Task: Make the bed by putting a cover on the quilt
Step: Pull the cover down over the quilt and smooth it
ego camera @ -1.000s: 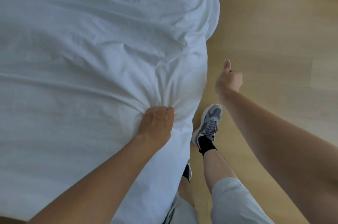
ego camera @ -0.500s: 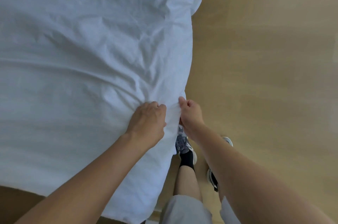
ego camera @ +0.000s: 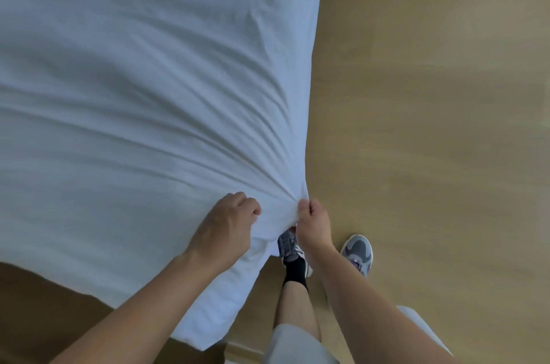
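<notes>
Cover spreads wide at left, floor at right, creases fanning from its near edge. Left hand bunches cloth in curled fingers; right hand pinches the edge just beside it, likely pulling taut to settle the quilt, which I cannot tell apart from the cover.

Right hand now grips the cover too

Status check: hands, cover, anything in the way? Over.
Left hand grips cover near its edge. Right hand pinches the edge beside it. Creases fan out from both grips. Shoe on floor under the held edge.
</notes>
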`<state>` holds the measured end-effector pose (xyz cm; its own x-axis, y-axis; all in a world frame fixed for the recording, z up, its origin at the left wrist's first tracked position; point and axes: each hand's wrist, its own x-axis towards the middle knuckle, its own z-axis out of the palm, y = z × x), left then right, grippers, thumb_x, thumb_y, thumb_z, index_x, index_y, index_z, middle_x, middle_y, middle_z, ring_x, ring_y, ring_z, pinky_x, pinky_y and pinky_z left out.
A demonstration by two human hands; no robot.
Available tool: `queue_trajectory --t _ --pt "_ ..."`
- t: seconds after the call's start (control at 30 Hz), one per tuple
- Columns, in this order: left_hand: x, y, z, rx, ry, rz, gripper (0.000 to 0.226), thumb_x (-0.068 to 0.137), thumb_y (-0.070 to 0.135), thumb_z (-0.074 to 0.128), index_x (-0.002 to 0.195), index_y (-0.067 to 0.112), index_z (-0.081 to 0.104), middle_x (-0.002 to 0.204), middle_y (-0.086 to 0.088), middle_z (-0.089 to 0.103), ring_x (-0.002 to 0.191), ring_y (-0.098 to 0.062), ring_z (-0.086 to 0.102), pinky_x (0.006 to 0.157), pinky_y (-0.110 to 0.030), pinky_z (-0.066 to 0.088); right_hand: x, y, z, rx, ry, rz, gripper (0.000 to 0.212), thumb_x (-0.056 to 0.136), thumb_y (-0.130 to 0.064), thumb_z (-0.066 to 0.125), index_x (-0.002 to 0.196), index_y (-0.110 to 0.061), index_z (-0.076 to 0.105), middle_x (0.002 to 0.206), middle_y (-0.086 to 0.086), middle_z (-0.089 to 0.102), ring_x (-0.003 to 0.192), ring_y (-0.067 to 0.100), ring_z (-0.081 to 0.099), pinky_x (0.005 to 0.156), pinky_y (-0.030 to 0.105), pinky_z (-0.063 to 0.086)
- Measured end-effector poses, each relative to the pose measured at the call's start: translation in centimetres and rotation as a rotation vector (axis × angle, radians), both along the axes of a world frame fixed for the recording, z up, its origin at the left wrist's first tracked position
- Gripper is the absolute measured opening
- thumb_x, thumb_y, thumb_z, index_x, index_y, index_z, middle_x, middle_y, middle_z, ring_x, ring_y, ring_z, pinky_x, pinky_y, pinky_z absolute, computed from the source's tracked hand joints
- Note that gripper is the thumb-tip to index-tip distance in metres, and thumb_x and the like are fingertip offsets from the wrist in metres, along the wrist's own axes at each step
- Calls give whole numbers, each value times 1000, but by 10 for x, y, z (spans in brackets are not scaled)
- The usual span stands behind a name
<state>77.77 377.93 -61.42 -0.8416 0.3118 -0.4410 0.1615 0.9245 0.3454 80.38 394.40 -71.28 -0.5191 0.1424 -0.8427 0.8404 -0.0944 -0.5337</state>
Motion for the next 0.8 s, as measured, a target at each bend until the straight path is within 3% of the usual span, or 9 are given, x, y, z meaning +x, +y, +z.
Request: queue_trajectory --t 0.07,0.17,0.2,0.33,0.47,0.57,0.63,0.7,0.8 --pt "23 -15 3 -60 158 132 11 87 22 70 95 16 64 92 2 55 82 -22 53 70 -35 47 -9 4 3 -112 -75 -120 30 105 -29 42 88 -7 50 85 10 55 77 24 55 73 43 55" --pt "66 -36 4 -300 69 420 55 73 52 82 116 25 60 115 -2 52 101 -27 50 80 -44 49 -16 6 8 -363 -168 -285 30 106 -34 45 102 -10 62 106 9 65 99 28 62 81 43 57" --pt "79 -39 1 -331 28 476 58 73 53 82 118 26 59 117 -2 52 103 -28 50 80 -46 49 -17 4 9 -435 -185 -313 35 106 -40 44 109 -13 66 109 7 68 102 27 63 86 46 58" --pt "90 -42 -15 -225 63 503 10 89 20 72 92 18 62 89 0 65 84 -30 61 71 -40 47 -1 -24 5 -542 -300 -341 43 105 -51 40 120 -19 65 117 1 72 109 26 68 95 52 55" --pt "81 -51 -22 -88 24 519 9 95 10 62 87 9 59 85 -1 62 76 -25 57 66 -31 38 22 -63 4 -402 -295 -25 23 98 -25 49 111 -19 67 107 -1 71 95 17 62 86 41 54" --pt "87 -64 -19 51 17 492 12 98 12 59 86 11 56 82 3 58 71 -16 53 62 -21 37 42 -82 -23 -237 -265 114 36 77 -28 50 105 -8 63 109 17 67 86 21 49 81 44 49" --pt "101 -72 -15 124 56 491 12 98 13 58 86 11 56 83 3 57 74 -14 51 65 -15 37 55 -89 -32 -198 -286 141 29 81 -27 49 97 -6 60 106 19 65 84 23 50 78 39 44" --pt "118 -75 -17 143 173 494 10 96 14 59 86 11 58 90 1 56 82 -20 51 75 -26 43 61 -94 -22 -169 -283 122 17 97 -17 43 83 -14 52 85 7 55 83 24 51 82 42 46" --pt "143 -78 -30 5 294 719 19 89 26 70 101 13 64 117 -8 52 104 -31 48 90 -41 38 68 -97 -18 -20 -173 124 17 104 -18 40 90 -15 50 78 -2 46 86 23 49 80 40 47"
